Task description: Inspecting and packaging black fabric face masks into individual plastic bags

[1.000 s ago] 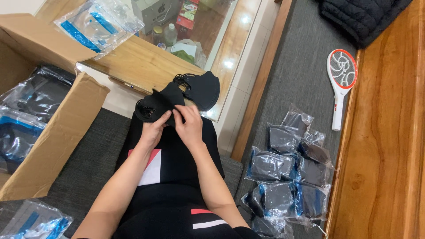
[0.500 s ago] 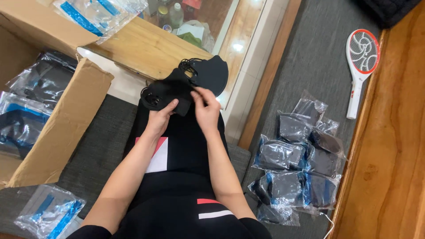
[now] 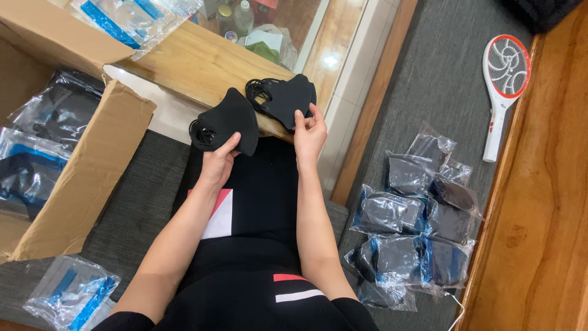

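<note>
My left hand (image 3: 218, 163) holds a folded black face mask (image 3: 228, 121) by its lower edge, ear loops bunched at its left side. My right hand (image 3: 309, 133) touches the lower right edge of a small stack of black masks (image 3: 283, 97) that lies on the wooden ledge (image 3: 184, 64) in front of me. The two hands are apart, above my lap in black clothing (image 3: 260, 202).
An open cardboard box (image 3: 92, 165) at the left holds bagged masks. Several filled plastic bags (image 3: 416, 233) lie on the grey carpet at the right, beside a wooden floor edge. An electric racket swatter (image 3: 503, 79) lies at the upper right. Empty bags (image 3: 73, 294) sit at the lower left.
The hands were together on one bundle of masks. Now they have parted: the left hand holds a single mask to the left, the right hand stays at the stack.
</note>
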